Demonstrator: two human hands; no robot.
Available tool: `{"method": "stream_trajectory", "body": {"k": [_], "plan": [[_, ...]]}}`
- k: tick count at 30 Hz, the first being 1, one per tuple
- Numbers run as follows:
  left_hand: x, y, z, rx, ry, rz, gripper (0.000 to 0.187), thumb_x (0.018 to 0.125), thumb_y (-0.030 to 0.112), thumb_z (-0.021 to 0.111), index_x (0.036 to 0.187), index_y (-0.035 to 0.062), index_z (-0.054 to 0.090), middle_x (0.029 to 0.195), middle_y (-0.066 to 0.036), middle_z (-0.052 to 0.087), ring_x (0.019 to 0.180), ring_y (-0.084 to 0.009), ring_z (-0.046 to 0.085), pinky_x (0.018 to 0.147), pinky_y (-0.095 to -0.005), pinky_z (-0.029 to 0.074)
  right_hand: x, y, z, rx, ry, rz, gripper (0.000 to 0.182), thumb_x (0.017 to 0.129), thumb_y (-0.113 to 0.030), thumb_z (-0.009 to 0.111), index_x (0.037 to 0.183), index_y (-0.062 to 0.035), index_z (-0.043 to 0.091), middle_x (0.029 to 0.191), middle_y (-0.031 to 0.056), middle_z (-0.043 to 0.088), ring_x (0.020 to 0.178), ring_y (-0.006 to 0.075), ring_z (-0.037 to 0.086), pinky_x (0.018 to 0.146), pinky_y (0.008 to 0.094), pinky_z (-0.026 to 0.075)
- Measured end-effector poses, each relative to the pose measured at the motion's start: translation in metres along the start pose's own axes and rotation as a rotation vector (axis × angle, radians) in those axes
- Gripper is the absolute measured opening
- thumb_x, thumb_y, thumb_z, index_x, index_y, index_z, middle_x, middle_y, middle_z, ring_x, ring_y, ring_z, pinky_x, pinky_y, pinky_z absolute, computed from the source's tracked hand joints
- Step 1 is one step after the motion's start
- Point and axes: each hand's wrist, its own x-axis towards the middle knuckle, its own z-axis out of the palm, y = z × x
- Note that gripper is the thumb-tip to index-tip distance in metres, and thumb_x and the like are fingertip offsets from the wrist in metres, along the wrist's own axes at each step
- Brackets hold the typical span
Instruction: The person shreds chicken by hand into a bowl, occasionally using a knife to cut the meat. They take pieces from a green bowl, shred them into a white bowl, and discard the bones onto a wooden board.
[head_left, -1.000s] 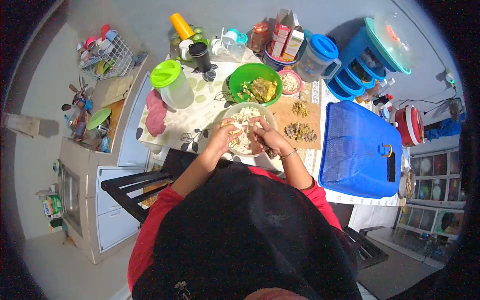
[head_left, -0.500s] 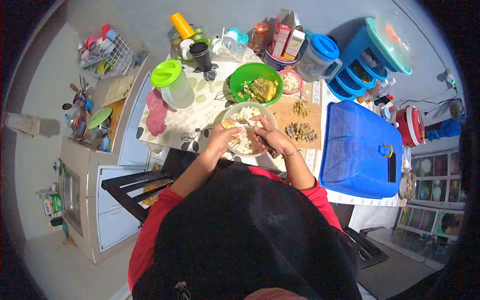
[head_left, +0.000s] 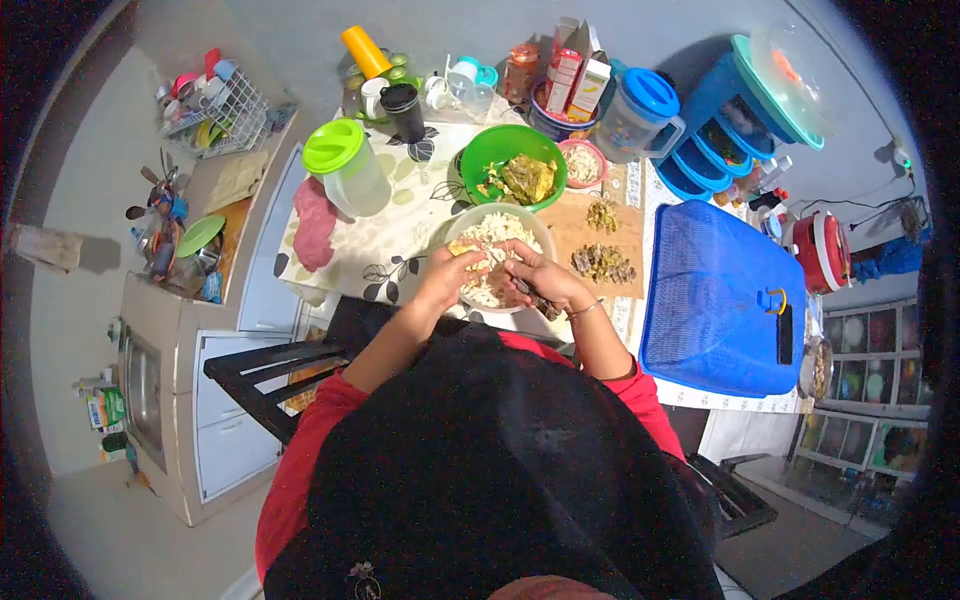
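Note:
Over a translucent bowl (head_left: 545, 235) of pale shredded pieces (head_left: 490, 228), my two hands are close together. My left hand (head_left: 445, 275) is closed on a small pale-yellow piece (head_left: 462, 246), mostly covered by the fingers. My right hand (head_left: 550, 278) is curled, with a dark brown thing (head_left: 538, 300) showing under its palm; its kind is not clear. Just behind stands a green bowl (head_left: 480, 150) with a large yellow-brown chunk (head_left: 527, 178). To the right, a wooden board (head_left: 570, 215) bears small piles of yellowish and dark scraps (head_left: 603, 263).
A pink bowl (head_left: 583, 163) of pale pieces sits beside the green bowl. A lime-lidded pitcher (head_left: 350, 175) and a pink cloth (head_left: 313, 225) are at left. A blue mesh food cover (head_left: 715, 300) takes up the right side. A blue-lidded jug (head_left: 640, 115) stands behind.
My hands have shifted slightly over the bowl, and the pale piece between them is less visible. The bowls and board have stayed in place.

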Motion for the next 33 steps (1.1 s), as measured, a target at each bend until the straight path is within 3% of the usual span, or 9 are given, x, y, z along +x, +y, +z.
{"method": "stream_trajectory", "body": {"k": [12, 13, 19, 21, 26, 28, 29, 31, 33], "plan": [[0.007, -0.003, -0.004, 0.041, 0.106, -0.011, 0.020, 0.080, 0.008, 0.064, 0.099, 0.0044, 0.057, 0.094, -0.005, 0.061, 0.080, -0.0158, 0.060, 0.065, -0.0294, 0.050, -0.006, -0.003, 0.000, 0.013, 0.119, -0.051, 0.034, 0.097, -0.020, 0.042, 0.130, -0.0171, 0.033, 0.068, 0.0012, 0.049, 0.045, 0.0086, 0.044, 0.040, 0.0221, 0.037], [0.009, -0.003, -0.004, 0.035, 0.108, -0.005, 0.020, 0.080, 0.009, 0.064, 0.098, 0.0045, 0.058, 0.093, -0.005, 0.062, 0.079, -0.0158, 0.060, 0.064, -0.0295, 0.050, -0.005, 0.000, 0.001, -0.211, 0.153, -0.017, 0.035, 0.097, -0.019, 0.042, 0.130, -0.0175, 0.032, 0.069, 0.0014, 0.049, 0.045, 0.0089, 0.043, 0.040, 0.0217, 0.036], [0.025, -0.001, -0.007, 0.091, 0.137, 0.042, 0.014, 0.079, 0.008, 0.065, 0.092, 0.0039, 0.060, 0.087, -0.006, 0.063, 0.077, -0.0164, 0.061, 0.063, -0.0299, 0.050, 0.006, -0.008, -0.005, -0.232, 0.145, -0.006, 0.039, 0.096, -0.022, 0.043, 0.133, -0.0179, 0.031, 0.071, 0.0008, 0.050, 0.047, 0.0073, 0.042, 0.039, 0.0203, 0.034], [0.028, 0.003, -0.007, 0.130, 0.134, 0.053, 0.015, 0.080, 0.007, 0.065, 0.093, 0.0030, 0.059, 0.087, -0.008, 0.064, 0.078, -0.0173, 0.062, 0.064, -0.0299, 0.051, 0.016, -0.004, -0.011, -0.259, 0.064, -0.024, 0.040, 0.096, -0.023, 0.044, 0.134, -0.0180, 0.031, 0.073, 0.0010, 0.052, 0.048, 0.0070, 0.044, 0.038, 0.0212, 0.035], [0.032, 0.019, -0.008, 0.136, 0.175, 0.052, 0.015, 0.083, 0.005, 0.061, 0.096, -0.0003, 0.057, 0.088, -0.010, 0.064, 0.081, -0.0213, 0.065, 0.071, -0.0316, 0.053, 0.040, -0.005, -0.040, -0.380, 0.192, -0.028, 0.042, 0.095, -0.024, 0.044, 0.135, -0.0159, 0.033, 0.069, 0.0022, 0.051, 0.044, 0.0082, 0.042, 0.037, 0.0243, 0.037], [0.034, 0.018, -0.013, 0.101, 0.130, 0.041, 0.018, 0.084, 0.004, 0.059, 0.102, -0.0013, 0.055, 0.099, -0.013, 0.061, 0.088, -0.0225, 0.063, 0.075, -0.0335, 0.054, 0.031, -0.021, -0.030, -0.469, 0.173, 0.023, 0.044, 0.094, -0.025, 0.046, 0.135, -0.0133, 0.034, 0.067, 0.0027, 0.051, 0.044, 0.0081, 0.043, 0.036, 0.0242, 0.036], [0.034, 0.016, -0.016, 0.072, 0.102, 0.040, 0.020, 0.085, 0.004, 0.058, 0.104, -0.0016, 0.054, 0.102, -0.013, 0.060, 0.091, -0.0227, 0.062, 0.077, -0.0338, 0.054, 0.039, -0.014, -0.043, -0.697, 0.216, 0.053, 0.052, 0.091, -0.034, 0.049, 0.134, -0.0079, 0.034, 0.070, 0.0113, 0.060, 0.051, 0.0181, 0.055, 0.044, 0.0332, 0.044], [0.030, 0.015, -0.018, 0.037, 0.058, 0.009, 0.024, 0.086, 0.004, 0.057, 0.108, -0.0022, 0.053, 0.107, -0.014, 0.058, 0.097, -0.0226, 0.060, 0.081, -0.0343, 0.053, 0.034, -0.028, -0.040, -1.237, 0.148, -0.026, 0.042, 0.092, -0.029, 0.046, 0.127, -0.0067, 0.040, 0.080, 0.0179, 0.062, 0.065, 0.0284, 0.059, 0.060, 0.0381, 0.046], [0.023, 0.014, -0.017, 0.026, 0.025, -0.053, 0.027, 0.086, 0.005, 0.055, 0.112, -0.0028, 0.051, 0.111, -0.014, 0.056, 0.102, -0.0224, 0.057, 0.084, -0.0349, 0.052, 0.022, -0.053, -0.020, -1.528, 0.155, 0.188, 0.037, 0.090, -0.029, 0.045, 0.117, -0.0039, 0.047, 0.098, 0.0265, 0.061, 0.089, 0.0417, 0.057, 0.082, 0.0440, 0.043]]}}
